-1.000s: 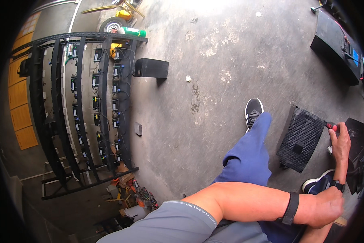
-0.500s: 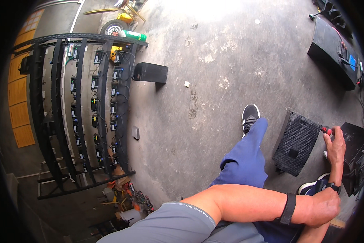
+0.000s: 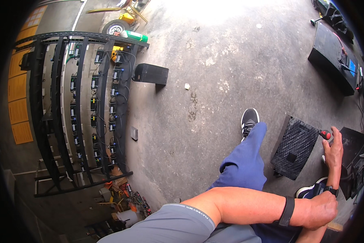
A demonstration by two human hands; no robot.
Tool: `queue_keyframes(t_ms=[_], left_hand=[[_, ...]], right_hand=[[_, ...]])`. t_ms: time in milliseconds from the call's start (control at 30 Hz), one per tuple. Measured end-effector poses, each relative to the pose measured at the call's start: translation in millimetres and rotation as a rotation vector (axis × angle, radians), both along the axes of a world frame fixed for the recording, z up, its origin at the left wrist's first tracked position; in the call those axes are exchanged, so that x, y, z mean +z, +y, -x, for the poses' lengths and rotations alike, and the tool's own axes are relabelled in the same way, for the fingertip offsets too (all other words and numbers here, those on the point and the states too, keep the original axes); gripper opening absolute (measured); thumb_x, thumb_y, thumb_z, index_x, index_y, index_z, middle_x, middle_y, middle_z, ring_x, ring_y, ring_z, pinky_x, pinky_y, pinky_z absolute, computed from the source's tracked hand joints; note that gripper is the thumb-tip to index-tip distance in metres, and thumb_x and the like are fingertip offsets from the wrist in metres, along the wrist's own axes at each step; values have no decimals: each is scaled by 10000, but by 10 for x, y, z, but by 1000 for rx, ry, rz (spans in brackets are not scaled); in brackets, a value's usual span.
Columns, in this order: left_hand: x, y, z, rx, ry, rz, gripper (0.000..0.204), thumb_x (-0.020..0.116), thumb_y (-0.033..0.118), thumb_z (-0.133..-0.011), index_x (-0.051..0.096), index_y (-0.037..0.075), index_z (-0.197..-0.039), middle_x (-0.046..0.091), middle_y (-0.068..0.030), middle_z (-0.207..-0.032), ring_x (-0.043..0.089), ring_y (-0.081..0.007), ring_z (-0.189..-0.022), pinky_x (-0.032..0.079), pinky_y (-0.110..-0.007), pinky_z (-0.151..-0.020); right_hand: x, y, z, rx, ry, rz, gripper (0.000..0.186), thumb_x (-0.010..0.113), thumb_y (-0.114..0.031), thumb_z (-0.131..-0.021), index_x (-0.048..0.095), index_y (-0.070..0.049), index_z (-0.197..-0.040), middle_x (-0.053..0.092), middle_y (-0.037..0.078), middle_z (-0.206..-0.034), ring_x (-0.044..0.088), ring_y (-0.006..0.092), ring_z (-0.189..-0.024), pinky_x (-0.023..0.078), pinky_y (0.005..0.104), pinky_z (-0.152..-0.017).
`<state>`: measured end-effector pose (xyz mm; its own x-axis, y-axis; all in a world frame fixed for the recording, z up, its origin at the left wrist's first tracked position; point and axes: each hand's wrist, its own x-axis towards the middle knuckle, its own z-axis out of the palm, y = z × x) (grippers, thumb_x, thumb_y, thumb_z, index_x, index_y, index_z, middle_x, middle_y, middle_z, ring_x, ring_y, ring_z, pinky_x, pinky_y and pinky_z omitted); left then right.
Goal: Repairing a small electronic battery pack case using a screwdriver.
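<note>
My right hand is open, its fingers spread just right of a red-and-black handled screwdriver. The handle sits at the right edge of a black textured box on the floor; its shaft is mostly out of sight. My left arm, with a black band on it, crosses in front of me to the right. My left hand is closed and lies over my right forearm, just below a dark wrist strap. Its fingers are turned away, so what they hold, if anything, is hidden.
A black rack with several small wired units stands at left. A black case sits beside it. Another long black case with cables is at far right, and dark panels lie beside my right hand. My shoe is on the concrete floor.
My right hand's fingers have come off the screwdriver handle and spread apart. The handle now shows whole at the box edge. My left hand stays closed in about the same place.
</note>
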<state>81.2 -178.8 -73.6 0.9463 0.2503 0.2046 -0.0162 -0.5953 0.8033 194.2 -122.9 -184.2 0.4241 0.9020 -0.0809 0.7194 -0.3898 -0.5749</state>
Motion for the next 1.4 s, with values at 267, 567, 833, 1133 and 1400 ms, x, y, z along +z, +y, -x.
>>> queue_keyframes(t_ms=[267,567,833,1133,1400], left_hand=[[-10,-4,10,-17,-12,43,251,732,238,-575,734,30,-717,684,-158,-723,679,-330,-729,488,-418,-666],[-1,2,5,6,-58,51,233,734,225,-555,725,37,-693,675,-158,-715,677,-333,-719,496,-418,-659],[-12,0,28,58,-64,79,198,725,181,-565,711,35,-697,672,-160,-724,669,-350,-712,503,-432,-653],[57,72,46,34,-52,186,178,731,152,-577,694,33,-704,671,-181,-750,683,-361,-765,524,-445,-690],[117,106,119,55,-30,129,198,742,145,-569,676,29,-716,657,-176,-765,672,-362,-795,524,-446,-722]], right_hand=[[-119,-39,-88,24,11,59,432,711,-6,-811,564,-32,-1216,617,146,-1105,610,310,-825,503,386,-801],[-176,-63,-166,13,53,62,423,695,-7,-816,591,-35,-1225,624,167,-1178,638,366,-902,507,410,-829],[69,51,-6,-82,210,92,299,744,-57,-807,567,-12,-1044,640,164,-1093,647,379,-902,502,429,-797],[-64,-16,-135,-10,39,313,468,781,-43,-779,579,-54,-1200,641,169,-1141,658,370,-905,515,423,-825],[-65,-3,-147,-11,36,354,541,781,-87,-787,572,-86,-1286,617,184,-1217,684,310,-905,527,416,-818]])
